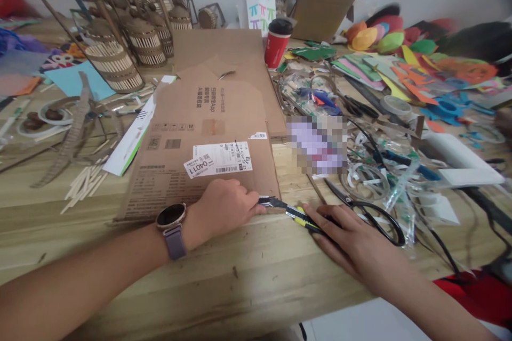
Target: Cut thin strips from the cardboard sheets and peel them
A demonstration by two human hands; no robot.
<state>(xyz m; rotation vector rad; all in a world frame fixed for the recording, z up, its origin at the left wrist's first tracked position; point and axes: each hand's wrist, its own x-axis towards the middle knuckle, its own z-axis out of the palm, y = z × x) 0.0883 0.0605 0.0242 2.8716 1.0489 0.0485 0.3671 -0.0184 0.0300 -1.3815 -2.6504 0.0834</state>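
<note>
My left hand (226,208), with a watch on its wrist, rests over the front edge of a flattened cardboard box (236,101). Its thumb and finger are pinched on a small dark strip (267,201), whose kind I cannot make out. Closed around a yellow-and-black utility knife (296,215), my right hand (346,234) lies low over the table. The knife's blade end points left and meets the dark strip near my left fingertips. Black-handled scissors (378,218) lie just beyond my right hand.
Bamboo-stick lanterns (116,66) stand at the back left. A red lidded cup (277,45) stands behind the cardboard. Tape rolls, wires and clear plastic pieces (400,186) crowd the right side. Loose sticks (85,186) lie on the left, coloured sheets (364,72) at the back right.
</note>
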